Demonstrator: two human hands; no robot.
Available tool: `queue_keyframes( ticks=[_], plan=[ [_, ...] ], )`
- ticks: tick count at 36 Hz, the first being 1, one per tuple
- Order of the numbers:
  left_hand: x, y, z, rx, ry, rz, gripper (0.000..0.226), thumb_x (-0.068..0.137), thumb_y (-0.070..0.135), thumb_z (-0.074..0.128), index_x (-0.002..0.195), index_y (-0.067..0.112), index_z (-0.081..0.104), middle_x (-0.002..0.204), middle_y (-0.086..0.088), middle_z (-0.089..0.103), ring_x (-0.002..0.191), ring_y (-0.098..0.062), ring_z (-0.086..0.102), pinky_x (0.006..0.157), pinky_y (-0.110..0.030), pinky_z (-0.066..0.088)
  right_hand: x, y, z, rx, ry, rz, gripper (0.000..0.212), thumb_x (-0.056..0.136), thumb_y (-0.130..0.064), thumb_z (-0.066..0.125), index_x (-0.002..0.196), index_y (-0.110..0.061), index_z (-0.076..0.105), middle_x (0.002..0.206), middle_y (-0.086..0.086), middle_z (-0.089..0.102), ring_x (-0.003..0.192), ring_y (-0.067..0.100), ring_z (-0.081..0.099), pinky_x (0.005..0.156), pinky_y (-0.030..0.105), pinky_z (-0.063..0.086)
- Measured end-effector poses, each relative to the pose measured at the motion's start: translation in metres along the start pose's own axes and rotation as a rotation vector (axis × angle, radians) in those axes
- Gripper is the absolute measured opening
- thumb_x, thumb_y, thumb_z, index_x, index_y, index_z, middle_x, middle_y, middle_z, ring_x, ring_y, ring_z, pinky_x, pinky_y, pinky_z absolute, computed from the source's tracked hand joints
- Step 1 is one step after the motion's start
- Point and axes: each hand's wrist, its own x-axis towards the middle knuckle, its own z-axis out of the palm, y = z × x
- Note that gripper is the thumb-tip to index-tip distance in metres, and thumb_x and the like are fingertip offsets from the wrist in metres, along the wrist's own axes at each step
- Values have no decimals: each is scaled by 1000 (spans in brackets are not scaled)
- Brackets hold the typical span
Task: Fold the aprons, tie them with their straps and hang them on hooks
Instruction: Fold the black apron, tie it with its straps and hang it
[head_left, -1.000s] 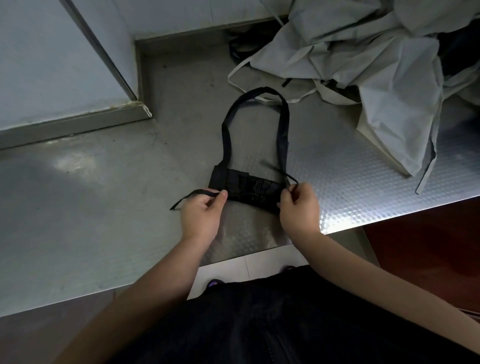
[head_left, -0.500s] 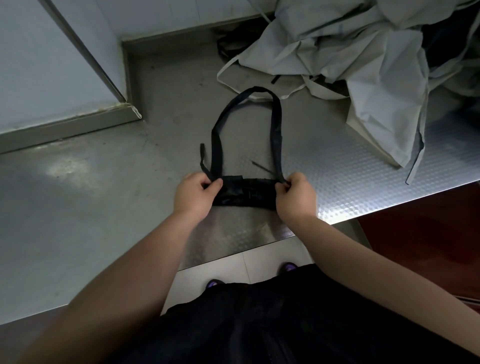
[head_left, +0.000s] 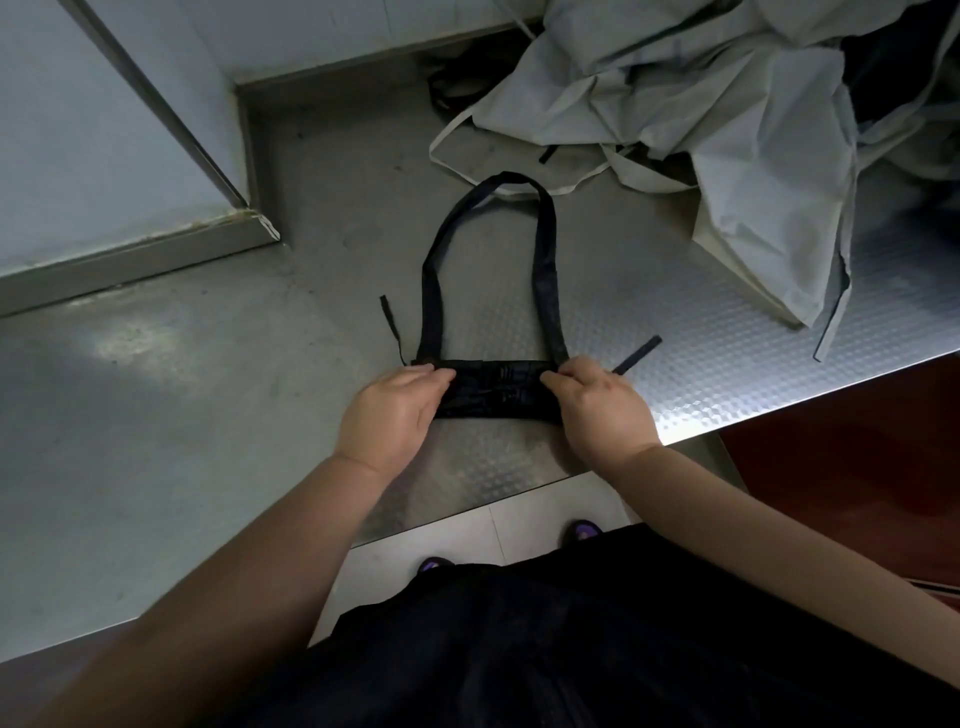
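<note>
A black apron (head_left: 496, 388) lies folded into a narrow bundle on the steel counter (head_left: 182, 395). Its neck loop (head_left: 511, 182) stretches away from me in an arch. One thin strap end (head_left: 389, 322) sticks out at the bundle's left, another strap end (head_left: 639, 353) at its right. My left hand (head_left: 395, 410) grips the left end of the bundle, thumb on top. My right hand (head_left: 597, 405) grips the right end, fingers curled over it. What passes under the bundle is hidden.
A heap of pale grey aprons (head_left: 727, 130) with loose straps covers the counter's far right, with dark cloth (head_left: 898, 62) behind it. A wall corner with a metal ledge (head_left: 249, 171) stands at the far left. The counter's front edge (head_left: 727, 431) runs close behind my right hand.
Both hands moved from pinching the thin straps to gripping the bundle's ends. The strap ends now lie loose, one at the left and one at the right.
</note>
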Motion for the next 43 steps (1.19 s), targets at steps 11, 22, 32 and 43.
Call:
queue_keyframes(
  ticks=[11,22,32,43],
  plan=[
    [-9,-14,5,26,-233,-34,49,94,34,33,131,11,55,146,-18,38,131,-39,41,107,-43,25,-5,-1,-1,-117,-103,3,45,83,-41,54,116,-12,65,95,26,63,77,44,64,79,52,51],
    [32,11,-32,-411,-182,-454,22,98,21,45,102,8,63,91,-7,62,87,-19,54,72,-27,37,19,-10,-41,678,-203,264,26,81,-39,71,99,-23,63,83,-9,62,81,9,58,64,16,40],
    [41,32,-66,-929,-97,-717,28,86,50,58,80,23,64,69,15,66,73,-4,61,65,-19,45,33,-17,-82,981,-171,335,20,78,-24,76,94,-13,71,81,-6,70,76,6,65,66,11,51],
    [60,74,-86,-766,154,-770,21,63,27,85,75,19,70,69,4,70,67,-12,67,54,-22,47,49,-38,-124,879,-7,300,17,85,-32,68,87,-16,72,89,2,72,86,17,66,82,32,54]
  ],
)
